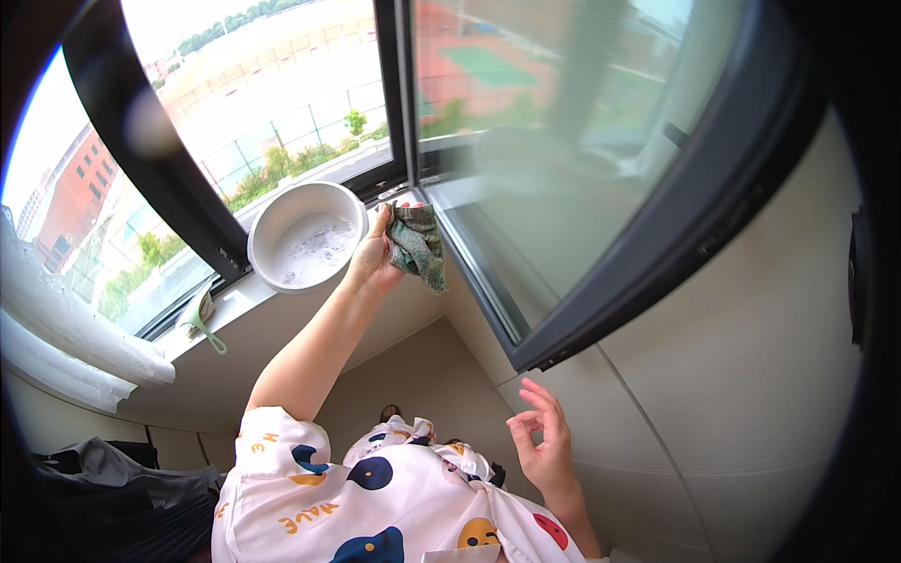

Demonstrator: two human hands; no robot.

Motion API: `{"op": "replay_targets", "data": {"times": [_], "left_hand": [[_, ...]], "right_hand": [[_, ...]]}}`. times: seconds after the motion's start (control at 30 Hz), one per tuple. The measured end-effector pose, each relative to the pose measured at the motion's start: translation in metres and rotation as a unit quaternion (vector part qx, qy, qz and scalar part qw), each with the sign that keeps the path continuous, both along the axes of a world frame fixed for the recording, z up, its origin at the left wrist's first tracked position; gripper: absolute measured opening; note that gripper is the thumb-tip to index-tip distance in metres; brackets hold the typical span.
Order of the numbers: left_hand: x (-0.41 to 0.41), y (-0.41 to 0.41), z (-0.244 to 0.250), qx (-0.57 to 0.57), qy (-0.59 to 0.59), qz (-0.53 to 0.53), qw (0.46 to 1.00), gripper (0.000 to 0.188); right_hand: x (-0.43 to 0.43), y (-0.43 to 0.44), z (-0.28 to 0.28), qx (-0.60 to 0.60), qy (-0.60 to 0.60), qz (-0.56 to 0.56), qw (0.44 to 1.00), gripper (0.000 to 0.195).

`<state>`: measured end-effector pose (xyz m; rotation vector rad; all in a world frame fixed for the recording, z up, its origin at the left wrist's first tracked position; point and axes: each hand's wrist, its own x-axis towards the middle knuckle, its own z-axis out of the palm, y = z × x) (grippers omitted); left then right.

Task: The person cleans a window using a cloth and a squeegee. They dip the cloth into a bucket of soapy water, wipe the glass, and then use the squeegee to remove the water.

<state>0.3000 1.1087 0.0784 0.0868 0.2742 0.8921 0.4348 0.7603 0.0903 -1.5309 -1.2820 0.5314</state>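
Observation:
My left hand point(380, 257) grips a folded, damp-looking green cloth point(417, 246), one end of which hangs down beside the window sash. Just left of it, a round white basin point(260, 246) with sudsy water inside rests on the window sill. Lower right, below the corner of the open window sash point(598, 310), my right hand point(543, 440) is raised with its fingers bent and apart, holding nothing. The sash's glass pane point(549, 176) shows blurred reflections.
A light green handled item point(200, 317), perhaps a brush or squeegee, lies on the sill point(243, 301). A white curtain point(70, 331) is bunched at the left, above dark clothes point(120, 492). The open sash juts into the room towards the panelled wall point(760, 338).

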Motion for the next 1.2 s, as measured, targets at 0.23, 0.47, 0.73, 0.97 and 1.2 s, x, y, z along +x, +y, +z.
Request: {"op": "replay_targets", "data": {"times": [0.23,0.47,0.73,0.97,1.2], "left_hand": [[-0.076,0.059,-0.016,-0.012,0.032,0.058,0.998,0.047],[-0.169,0.158,-0.069,0.158,0.360,-0.054,0.918,0.027],[-0.188,0.232,-0.145,0.552,0.729,-0.244,0.323,0.046],[-0.197,0.241,-0.141,0.482,0.809,-0.301,0.149,0.057],[-0.220,0.251,-0.159,0.511,0.750,-0.319,0.272,0.057]], "right_hand": [[-0.049,0.122,-0.015,-0.019,0.015,0.088,0.996,0.029],[-0.127,0.314,-0.027,0.028,-0.031,0.142,0.989,0.024],[-0.162,0.448,-0.079,-0.072,-0.172,0.168,0.968,0.022],[-0.179,0.514,-0.129,-0.197,-0.331,0.207,0.899,0.031],[-0.189,0.555,-0.160,-0.247,-0.394,0.296,0.834,0.030]]}}
